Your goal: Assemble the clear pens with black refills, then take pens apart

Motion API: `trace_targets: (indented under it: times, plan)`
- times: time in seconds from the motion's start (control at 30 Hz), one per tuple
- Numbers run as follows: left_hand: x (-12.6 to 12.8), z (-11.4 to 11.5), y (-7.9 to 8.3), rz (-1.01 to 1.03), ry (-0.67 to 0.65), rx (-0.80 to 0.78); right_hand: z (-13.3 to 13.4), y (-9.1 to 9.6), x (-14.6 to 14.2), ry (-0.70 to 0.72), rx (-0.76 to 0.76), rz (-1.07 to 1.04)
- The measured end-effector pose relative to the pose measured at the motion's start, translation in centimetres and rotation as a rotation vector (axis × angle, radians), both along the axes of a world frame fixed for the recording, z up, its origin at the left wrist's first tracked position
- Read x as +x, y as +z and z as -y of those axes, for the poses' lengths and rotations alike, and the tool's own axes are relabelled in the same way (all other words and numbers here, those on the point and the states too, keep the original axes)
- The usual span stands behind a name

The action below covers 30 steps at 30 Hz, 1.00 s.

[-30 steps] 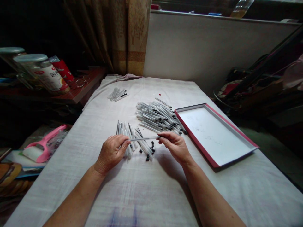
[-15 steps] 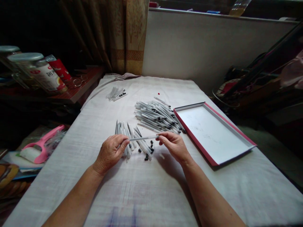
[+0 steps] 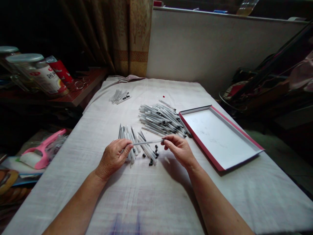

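Note:
Both hands hold one clear pen barrel (image 3: 148, 142) level above the cloth. My left hand (image 3: 114, 156) pinches its left end. My right hand (image 3: 178, 149) pinches its right end between thumb and fingers. Just beyond and under the barrel lies a small row of pen barrels (image 3: 129, 135) with several loose black caps (image 3: 153, 158) beside them. A larger heap of pens (image 3: 161, 120) sits farther back, towards the right.
A shallow white box lid with a red rim (image 3: 220, 138) lies at the right on the cloth-covered table (image 3: 146, 195). A small bundle of pens (image 3: 119, 96) lies far left. Jars (image 3: 39, 73) stand on a side shelf; a pink lint roller (image 3: 42, 150) lies below.
Both hands keep their hold on the same pen barrel; the view has shifted slightly, nothing else has moved.

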State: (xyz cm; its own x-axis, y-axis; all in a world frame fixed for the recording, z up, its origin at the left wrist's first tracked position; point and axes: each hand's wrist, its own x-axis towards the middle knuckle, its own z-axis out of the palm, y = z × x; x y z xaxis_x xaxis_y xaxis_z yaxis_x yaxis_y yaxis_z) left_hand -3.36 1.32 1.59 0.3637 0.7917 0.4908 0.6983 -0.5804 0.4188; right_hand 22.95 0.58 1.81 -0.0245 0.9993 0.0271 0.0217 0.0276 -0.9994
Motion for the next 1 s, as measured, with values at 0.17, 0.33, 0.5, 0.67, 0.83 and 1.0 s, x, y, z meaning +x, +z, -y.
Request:
trace_targets:
  times: [0.17,0.33,0.5,0.67,0.83,1.0]
  plan:
    - [-0.1,-0.1,0.0,-0.001,0.007,-0.021,0.0,-0.2,-0.1,0.017,0.006,-0.014]
    - [0.0,0.0,0.1,0.000,-0.013,-0.009,-0.1,-0.2,-0.1,0.030,-0.020,0.049]
    - [-0.1,-0.1,0.0,-0.013,-0.003,0.008,-0.1,0.0,0.0,0.035,-0.017,-0.026]
    - [0.0,0.0,0.0,-0.015,-0.013,0.014,-0.1,-0.2,-0.2,0.046,-0.037,-0.018]
    - [-0.2,-0.1,0.2,-0.028,-0.013,-0.001,-0.1,-0.3,-0.1,0.031,-0.039,0.023]
    - [-1.4,-0.4,0.9,-0.014,0.031,-0.163,-0.2,-0.9,0.1,-0.010,0.008,0.023]
